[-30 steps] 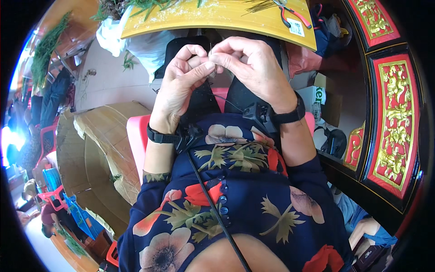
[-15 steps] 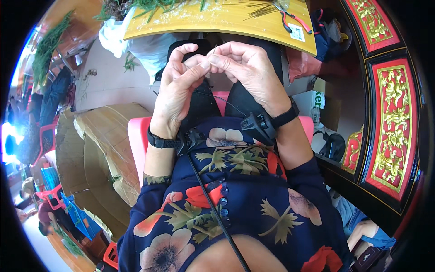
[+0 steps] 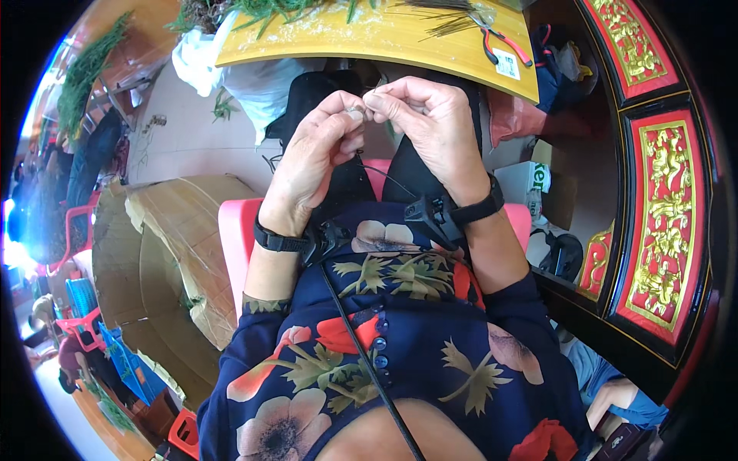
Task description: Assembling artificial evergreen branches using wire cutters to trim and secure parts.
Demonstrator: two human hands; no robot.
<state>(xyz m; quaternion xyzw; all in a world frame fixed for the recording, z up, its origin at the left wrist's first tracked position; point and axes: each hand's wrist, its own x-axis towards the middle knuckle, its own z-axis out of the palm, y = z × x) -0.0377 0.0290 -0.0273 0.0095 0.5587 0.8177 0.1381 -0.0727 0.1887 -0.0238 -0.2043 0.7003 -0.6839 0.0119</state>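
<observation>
Left hand (image 3: 319,154) and right hand (image 3: 430,127) pinch a small piece (image 3: 358,112) together

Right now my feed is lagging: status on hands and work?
Left hand and right hand pinching one small piece together. Held over lap, below table. Nothing in the way.

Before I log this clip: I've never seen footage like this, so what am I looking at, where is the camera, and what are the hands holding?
There is no machine here: a seated person works with bare hands. The one picture comes from a fisheye camera worn on the head, looking down, so straight edges bend near the rim. The left hand and right hand meet in front of the chest, fingertips pinched together on a small item, too small to identify. Each wrist carries a black band. Ahead is a yellow table with green sprigs and red-handled pliers. A pink chair shows beneath the floral clothing.
</observation>
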